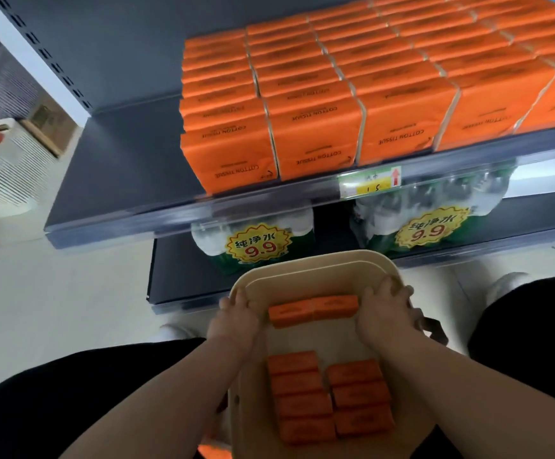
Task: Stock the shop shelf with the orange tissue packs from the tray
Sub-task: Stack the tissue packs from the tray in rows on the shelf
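Note:
A beige tray (319,258) rests low in front of me, between my knees. Two orange tissue packs (314,311), end to end, are pressed between my palms over the tray's far half. My left hand (233,321) is at their left end and my right hand (385,313) at their right end, with the fingertips close to the tray's rim. Several more orange packs (329,397) lie in two columns in the tray's near half. The dark grey shelf (120,167) above holds rows of upright orange packs (315,127) across its middle and right.
The shelf's left part, beside the leftmost row, is bare. A price tag (370,182) sits on the shelf's front rail. Wrapped water bottle packs (256,243) stand on the lower shelf just behind the tray. A white slatted crate (7,170) stands on the floor at left.

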